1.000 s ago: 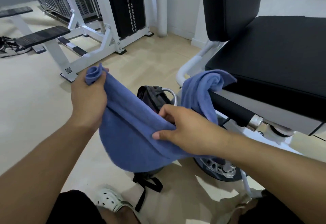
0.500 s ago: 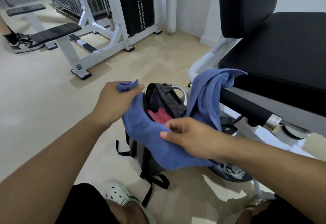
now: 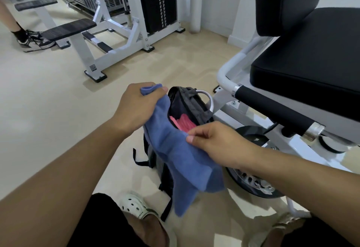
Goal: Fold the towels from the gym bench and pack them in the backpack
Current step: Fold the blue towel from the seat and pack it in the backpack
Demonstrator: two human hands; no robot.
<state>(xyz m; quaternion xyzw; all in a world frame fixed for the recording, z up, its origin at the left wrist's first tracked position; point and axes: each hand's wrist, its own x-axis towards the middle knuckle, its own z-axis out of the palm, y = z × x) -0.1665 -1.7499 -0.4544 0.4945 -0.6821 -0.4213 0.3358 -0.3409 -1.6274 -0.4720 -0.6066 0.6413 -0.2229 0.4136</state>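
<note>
Since the earlier frames the blue towel (image 3: 181, 153) has come fully off the padded bar (image 3: 272, 108) of the gym bench (image 3: 311, 65), where one end was draped a second ago; now it hangs only from the person's two hands. That frees it for folding, and, judging by its loose, uneven drape, no tidy fold has been made yet.

The left hand (image 3: 140, 106) grips one bunched corner in a closed fist, a tuft of cloth poking out above the thumb. The right hand (image 3: 212, 139) pinches the opposite edge between thumb and forefinger, its other fingers curled behind. Between the two hands the towel sags, and a long tail drops below the right wrist toward the floor.

The backpack (image 3: 187, 100) stands open directly beyond and beneath the hands, partly covered by the towel, with a pink towel (image 3: 183, 123) already inside, just beyond the right hand's fingertips. So one towel looks packed and this one remains.
</note>
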